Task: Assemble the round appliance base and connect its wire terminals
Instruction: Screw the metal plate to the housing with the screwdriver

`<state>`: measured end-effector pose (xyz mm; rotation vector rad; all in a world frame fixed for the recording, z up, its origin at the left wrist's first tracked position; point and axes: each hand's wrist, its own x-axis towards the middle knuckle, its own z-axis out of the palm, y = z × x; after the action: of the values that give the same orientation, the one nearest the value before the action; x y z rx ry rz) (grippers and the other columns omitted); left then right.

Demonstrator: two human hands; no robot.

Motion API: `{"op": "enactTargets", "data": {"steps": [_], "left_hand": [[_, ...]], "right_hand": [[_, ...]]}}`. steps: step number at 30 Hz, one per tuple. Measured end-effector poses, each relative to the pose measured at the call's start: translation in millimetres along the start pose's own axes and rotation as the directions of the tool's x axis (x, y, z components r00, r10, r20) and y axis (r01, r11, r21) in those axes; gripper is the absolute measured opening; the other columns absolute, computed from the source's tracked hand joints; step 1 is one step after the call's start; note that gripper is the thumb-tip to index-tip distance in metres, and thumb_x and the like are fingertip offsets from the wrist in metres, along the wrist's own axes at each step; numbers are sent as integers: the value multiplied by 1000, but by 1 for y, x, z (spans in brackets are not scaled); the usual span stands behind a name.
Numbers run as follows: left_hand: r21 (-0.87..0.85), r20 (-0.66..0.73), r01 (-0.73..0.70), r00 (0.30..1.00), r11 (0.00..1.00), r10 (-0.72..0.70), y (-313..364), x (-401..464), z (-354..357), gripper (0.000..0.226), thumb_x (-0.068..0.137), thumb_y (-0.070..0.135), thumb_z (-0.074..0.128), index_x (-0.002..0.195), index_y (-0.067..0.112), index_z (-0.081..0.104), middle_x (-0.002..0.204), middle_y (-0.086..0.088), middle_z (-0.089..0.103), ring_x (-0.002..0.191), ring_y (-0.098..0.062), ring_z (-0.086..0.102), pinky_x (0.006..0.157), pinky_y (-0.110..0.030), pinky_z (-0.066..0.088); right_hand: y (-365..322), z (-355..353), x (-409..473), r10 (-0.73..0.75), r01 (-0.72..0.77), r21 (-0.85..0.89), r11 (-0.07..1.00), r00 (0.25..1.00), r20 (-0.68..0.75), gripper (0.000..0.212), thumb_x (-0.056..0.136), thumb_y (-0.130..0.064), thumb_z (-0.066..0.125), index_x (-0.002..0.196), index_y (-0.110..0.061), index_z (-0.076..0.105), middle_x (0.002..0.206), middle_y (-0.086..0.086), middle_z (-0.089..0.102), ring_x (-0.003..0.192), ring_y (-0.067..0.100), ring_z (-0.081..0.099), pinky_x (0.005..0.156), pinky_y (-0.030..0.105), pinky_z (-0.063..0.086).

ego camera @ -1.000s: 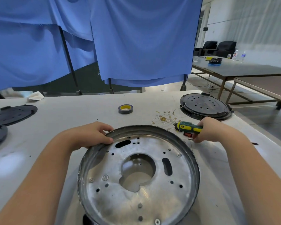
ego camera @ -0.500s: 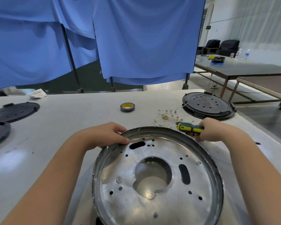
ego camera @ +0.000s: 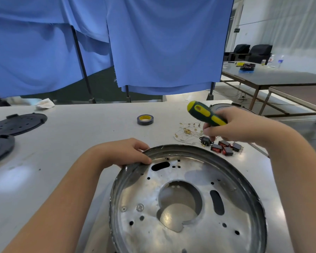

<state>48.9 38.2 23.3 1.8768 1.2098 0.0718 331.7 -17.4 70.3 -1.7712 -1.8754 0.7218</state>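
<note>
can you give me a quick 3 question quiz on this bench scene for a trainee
1. True or false: the left hand grips the rim of the round metal base.
2. Which tool does the right hand hold? A) pliers B) a green and yellow screwdriver C) a wire stripper
3. Fill in: the roll of tape lies on the white table, to the ____ of the loose wire terminals as the camera sees them.

Key
1. True.
2. B, the screwdriver, lifted off the table above the small rocker switches.
3. Left.
</note>
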Motion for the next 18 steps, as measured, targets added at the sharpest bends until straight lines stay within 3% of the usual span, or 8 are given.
{"op": "enactTargets", "data": {"steps": [4,9,18], "left_hand": [[0,30,-7,1000,1000,7,0,0,0,19,86,34,70,102,24,70,95,-2,76,89,-21,72,81,-35,58],[-39,9,28,1000,999,-28,-1,4,1,22,81,31,75,101,23,71,89,0,76,77,-15,72,68,-28,56],[-51,-1,49,999,998,-49,1,6,1,20,81,26,75,100,21,70,92,-5,76,75,-18,72,65,-27,55]], "right_hand": [[-1,10,4,34,-31,-67,997,999,42,15,80,-41,69,85,-27,68,69,-4,69,54,4,57,58,23,50],[1,13,5,84,-75,-119,990,994,64,28,76,-48,71,78,-21,66,57,-4,59,48,8,53,51,21,47],[-10,25,7,30,-15,-172,985,996,81,29,69,-48,77,75,-21,66,56,-2,52,51,14,47,53,28,40]]}}
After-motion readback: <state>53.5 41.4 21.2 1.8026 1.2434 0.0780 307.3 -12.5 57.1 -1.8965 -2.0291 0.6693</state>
